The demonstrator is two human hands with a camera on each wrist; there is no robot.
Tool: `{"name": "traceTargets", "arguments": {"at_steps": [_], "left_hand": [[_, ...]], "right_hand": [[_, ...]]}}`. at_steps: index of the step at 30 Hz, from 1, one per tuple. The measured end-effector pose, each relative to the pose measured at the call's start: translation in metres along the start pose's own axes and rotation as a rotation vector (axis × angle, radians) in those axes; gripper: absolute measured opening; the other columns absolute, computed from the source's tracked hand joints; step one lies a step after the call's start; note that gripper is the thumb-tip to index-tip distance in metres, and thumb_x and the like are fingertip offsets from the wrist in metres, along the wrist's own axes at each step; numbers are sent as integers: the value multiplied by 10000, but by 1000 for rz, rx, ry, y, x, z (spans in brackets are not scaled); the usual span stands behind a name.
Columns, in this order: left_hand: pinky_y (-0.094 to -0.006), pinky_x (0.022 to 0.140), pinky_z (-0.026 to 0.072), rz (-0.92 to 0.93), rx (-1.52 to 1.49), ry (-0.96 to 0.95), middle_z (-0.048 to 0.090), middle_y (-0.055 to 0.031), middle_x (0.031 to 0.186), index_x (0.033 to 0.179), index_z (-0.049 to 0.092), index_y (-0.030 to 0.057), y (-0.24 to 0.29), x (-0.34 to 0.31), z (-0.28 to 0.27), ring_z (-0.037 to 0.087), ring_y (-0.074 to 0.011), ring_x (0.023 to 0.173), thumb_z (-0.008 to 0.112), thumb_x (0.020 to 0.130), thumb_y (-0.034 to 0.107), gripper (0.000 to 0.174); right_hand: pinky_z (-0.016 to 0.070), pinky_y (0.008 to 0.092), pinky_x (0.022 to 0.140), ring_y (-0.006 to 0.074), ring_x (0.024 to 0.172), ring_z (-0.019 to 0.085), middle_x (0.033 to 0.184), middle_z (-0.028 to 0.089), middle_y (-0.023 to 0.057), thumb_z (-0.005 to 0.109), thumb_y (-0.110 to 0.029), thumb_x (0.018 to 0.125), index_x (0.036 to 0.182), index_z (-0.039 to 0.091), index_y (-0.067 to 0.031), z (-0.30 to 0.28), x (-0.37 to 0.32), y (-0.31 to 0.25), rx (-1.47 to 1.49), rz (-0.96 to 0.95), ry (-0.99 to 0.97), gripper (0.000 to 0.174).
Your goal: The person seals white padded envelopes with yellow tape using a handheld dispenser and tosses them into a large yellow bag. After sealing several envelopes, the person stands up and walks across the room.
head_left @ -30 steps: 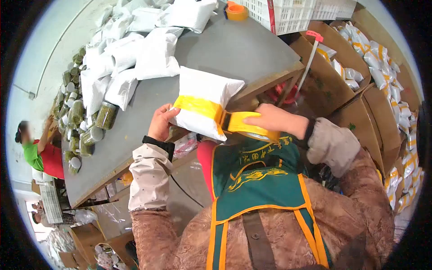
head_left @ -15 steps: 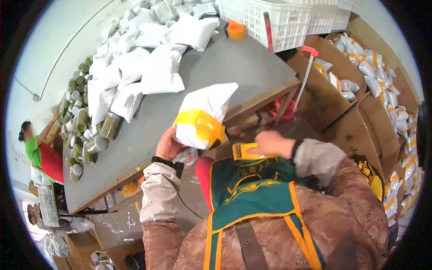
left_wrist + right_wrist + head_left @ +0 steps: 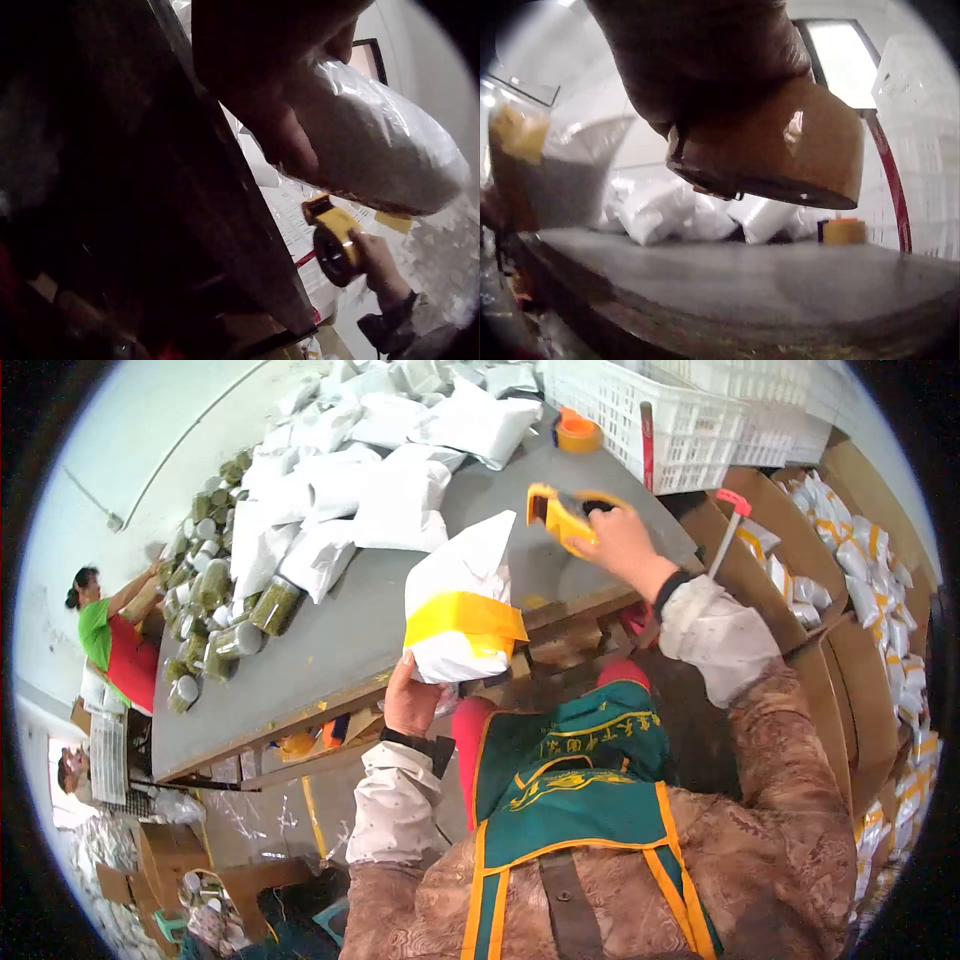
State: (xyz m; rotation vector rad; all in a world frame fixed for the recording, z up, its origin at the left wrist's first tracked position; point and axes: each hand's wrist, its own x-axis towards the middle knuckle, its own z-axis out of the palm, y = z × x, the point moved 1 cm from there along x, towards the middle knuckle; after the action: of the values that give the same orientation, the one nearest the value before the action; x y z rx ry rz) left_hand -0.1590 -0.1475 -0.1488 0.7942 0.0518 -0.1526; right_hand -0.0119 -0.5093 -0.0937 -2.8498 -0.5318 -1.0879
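A white bag (image 3: 455, 575) with a band of yellow tape (image 3: 465, 622) round it is held up near the table's front edge. My left hand (image 3: 412, 705) grips its lower end, thumb on the near side; in the left wrist view the fingers (image 3: 292, 142) lie against the bag (image 3: 375, 127). Over the table, to the right of the bag and apart from it, my right hand (image 3: 625, 545) holds a yellow tape dispenser (image 3: 565, 520). The right wrist view shows the tape roll (image 3: 780, 142) under the right hand (image 3: 705, 52).
White bags (image 3: 400, 500) and jars (image 3: 275, 605) cover the left and back of the grey table (image 3: 300, 650). An orange tape roll (image 3: 578, 432) stands by white crates (image 3: 690, 440). Cardboard boxes (image 3: 845, 700) with taped bags are at right. Another person (image 3: 105, 625) reaches in from the left.
The right hand has moved the dispenser away from the bag, up and over the table. The tape between them has parted, and the bag has turned upright in the left hand.
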Motion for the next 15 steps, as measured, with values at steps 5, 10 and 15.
{"name": "traceTargets", "arguments": {"at_steps": [5, 10, 15], "left_hand": [[-434, 917, 490, 245, 138, 48, 578, -129, 1279, 1304, 485, 20, 13, -24, 10, 565, -288, 1181, 538, 957, 289, 442], [-261, 731, 459, 340, 429, 149, 572, -20, 927, 960, 510, 48, 5, -43, 44, 531, -95, 827, 550, 982, 209, 167], [-250, 803, 453, 219, 1018, -131, 554, -53, 1091, 1166, 457, 52, 13, -73, 21, 530, -113, 903, 642, 886, 28, 335]], "right_hand": [[445, 356, 943, 285, 1120, 571, 1173, 626, 144, 626, -332, 910, 1236, 555, 24, -78, 2, -72, 980, 339, -483, 487], [524, 390, 844, 250, 1015, 602, 1247, 552, 134, 697, -312, 875, 1393, 367, -52, -96, -59, -163, 1836, 581, -698, 667], [546, 334, 638, 172, 738, 613, 960, 610, 80, 664, -291, 871, 1277, 460, -62, -74, -102, -140, 2158, 865, -1039, 509]]}}
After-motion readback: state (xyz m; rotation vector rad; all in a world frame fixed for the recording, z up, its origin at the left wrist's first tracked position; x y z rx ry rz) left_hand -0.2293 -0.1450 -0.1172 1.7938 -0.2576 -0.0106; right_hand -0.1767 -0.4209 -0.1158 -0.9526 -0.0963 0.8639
